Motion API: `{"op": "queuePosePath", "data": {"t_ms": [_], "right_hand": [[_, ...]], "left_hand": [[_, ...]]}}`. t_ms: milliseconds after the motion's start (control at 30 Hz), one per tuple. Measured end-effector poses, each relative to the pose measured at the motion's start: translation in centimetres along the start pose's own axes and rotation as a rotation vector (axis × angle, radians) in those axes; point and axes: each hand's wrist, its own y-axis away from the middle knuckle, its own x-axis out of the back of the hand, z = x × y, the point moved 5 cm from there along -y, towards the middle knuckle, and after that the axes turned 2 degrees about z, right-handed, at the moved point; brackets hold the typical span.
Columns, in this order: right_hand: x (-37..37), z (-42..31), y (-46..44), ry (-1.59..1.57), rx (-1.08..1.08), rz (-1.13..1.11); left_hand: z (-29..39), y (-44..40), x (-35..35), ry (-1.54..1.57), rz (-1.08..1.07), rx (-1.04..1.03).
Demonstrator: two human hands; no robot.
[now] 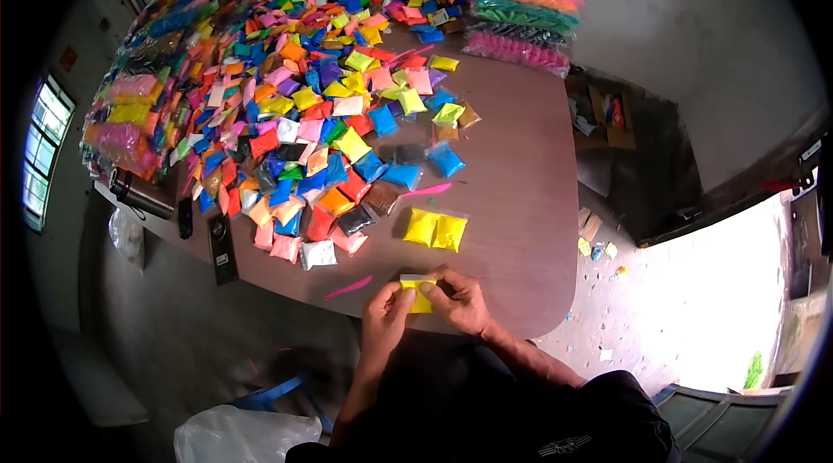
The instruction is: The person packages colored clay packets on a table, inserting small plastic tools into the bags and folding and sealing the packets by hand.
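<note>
Between both hands, close to the table's front edge, is a small yellow packet with a clear top strip. My left hand grips its left side, thumb on the front. On the other side my right hand pinches the upper right part, its thumb also pressed on the packet face. Just beyond the hands lie two yellow packets side by side, touching. A pink plastic knife-shaped tool rests left of my left hand. Another pink tool lies farther back, beside the heap of packets.
A large heap of colourful packets covers the left and back of the brown table. Bundled bags of pink, green and orange items are stacked at the back right. A dark bottle is at the left edge; a plastic bag sits below.
</note>
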Motion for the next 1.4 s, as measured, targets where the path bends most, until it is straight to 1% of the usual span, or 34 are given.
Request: {"op": "queuePosePath", "data": {"t_ms": [100,200,267,400,467,600,667,700,733,800,833,867,933,1033,1067,1133,1233,1267,1333,1400], "right_hand": [[-0.1,-0.2,-0.1,0.020,-0.055,-0.025],[0.1,-0.1,-0.3,0.032,0.002,-0.012],[0.2,-0.4,-0.5,0.109,0.072,-0.026],[0.0,-0.1,-0.4,0.165,0.050,-0.054],[-0.2,-0.3,-0.3,0.199,0.015,-0.059],[-0.3,-0.9,-0.3,0.179,-0.017,-0.045],[-0.2,-0.9,-0.3,0.196,0.034,-0.020],[-0.2,-0.7,-0.4,0.200,0.066,-0.010],[-0.1,-0.6,-0.3,0.199,0.055,-0.009],[0.2,-0.4,-0.3,0.142,0.019,0.019],[0.1,0.0,-0.3,0.118,0.020,0.018],[0.1,0.2,-0.1,0.116,0.015,0.018],[-0.1,-0.8,-0.3,0.190,0.078,-0.007],[-0.3,-1.0,-0.5,0.212,0.087,-0.040],[-0.3,-0.6,-0.5,0.211,0.082,-0.042],[-0.1,0.8,-0.3,0.094,-0.026,-0.019],[0.5,1.0,-0.2,0.038,-0.055,0.018],[0.4,1.0,-0.2,0.037,-0.058,0.016],[0.4,0.9,-0.4,0.072,-0.012,0.016],[0.2,0.7,-0.4,0.080,-0.007,-0.003]], "left_hand": [[0.0,0.1,-0.1,0.060,0.028,-0.019],[1.0,0.1,-0.3,0.046,0.040,-0.007],[1.2,0.0,-0.5,0.113,0.051,-0.004],[0.3,-0.1,0.0,0.062,0.054,0.037],[0.2,-0.1,0.1,0.098,0.063,0.012],[0.3,0.1,0.1,0.059,0.103,-0.017],[0.4,0.2,-0.2,0.092,0.105,0.072],[0.8,0.0,-0.6,0.131,0.104,-0.006],[0.7,0.1,-0.6,0.130,0.104,0.006],[0.5,0.1,-0.6,0.076,0.038,0.019],[0.3,0.0,-0.5,-0.003,0.040,-0.026],[0.0,0.0,-0.4,-0.003,0.040,-0.022],[0.1,-0.1,-0.2,-0.006,0.046,-0.070],[0.3,-0.1,0.0,0.022,0.068,-0.057],[0.4,-0.1,0.0,0.022,0.071,-0.052],[0.7,0.0,-0.4,0.074,0.046,0.000],[1.5,-0.1,-1.2,0.089,0.056,0.001],[1.0,0.0,-0.8,0.088,0.058,0.003],[0.3,-0.2,-0.4,-0.078,-0.004,-0.057],[-0.1,-0.1,-0.3,-0.040,0.024,-0.061]]}}
